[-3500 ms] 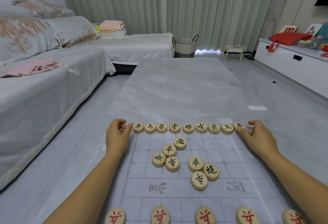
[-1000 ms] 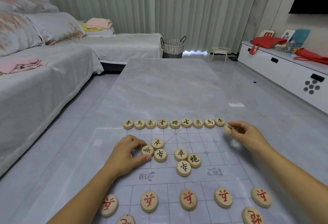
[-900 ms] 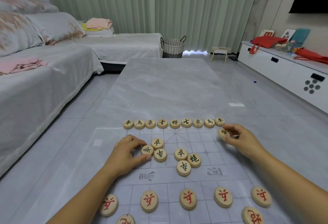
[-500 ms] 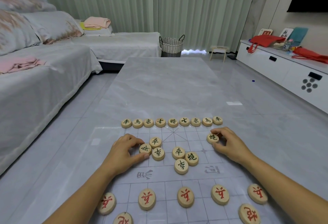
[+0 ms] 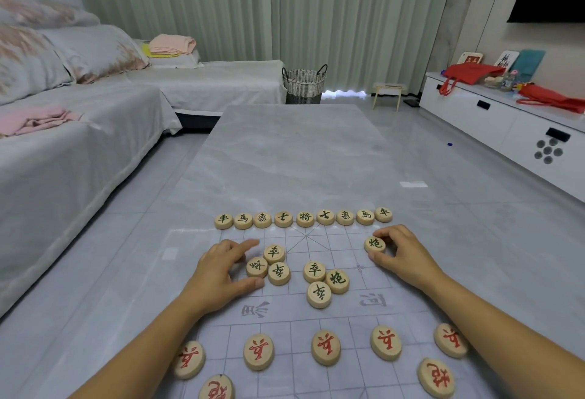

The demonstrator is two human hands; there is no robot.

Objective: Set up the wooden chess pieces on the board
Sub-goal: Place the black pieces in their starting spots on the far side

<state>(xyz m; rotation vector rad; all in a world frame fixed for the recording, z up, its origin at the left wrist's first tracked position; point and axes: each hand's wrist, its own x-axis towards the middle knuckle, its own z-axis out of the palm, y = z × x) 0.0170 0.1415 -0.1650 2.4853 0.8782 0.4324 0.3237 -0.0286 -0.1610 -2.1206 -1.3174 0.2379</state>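
Your right hand point(image 5: 408, 259) pinches a green-lettered cannon piece point(image 5: 374, 244) flat on the board point(image 5: 297, 310), near its right edge, below the far row point(image 5: 305, 219) of nine green pieces. Your left hand point(image 5: 218, 275) rests on the board's left side, forefinger and thumb spread around a cluster of three pieces point(image 5: 278, 273); I cannot tell whether it grips any. Three more green pieces point(image 5: 319, 295) huddle at the board's centre. Red pieces point(image 5: 325, 347) line the board's near side.

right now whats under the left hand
The left hand covers the left part of the board; only printed grid shows around it. One piece sits at its fingertips. Anything beneath the palm is hidden.
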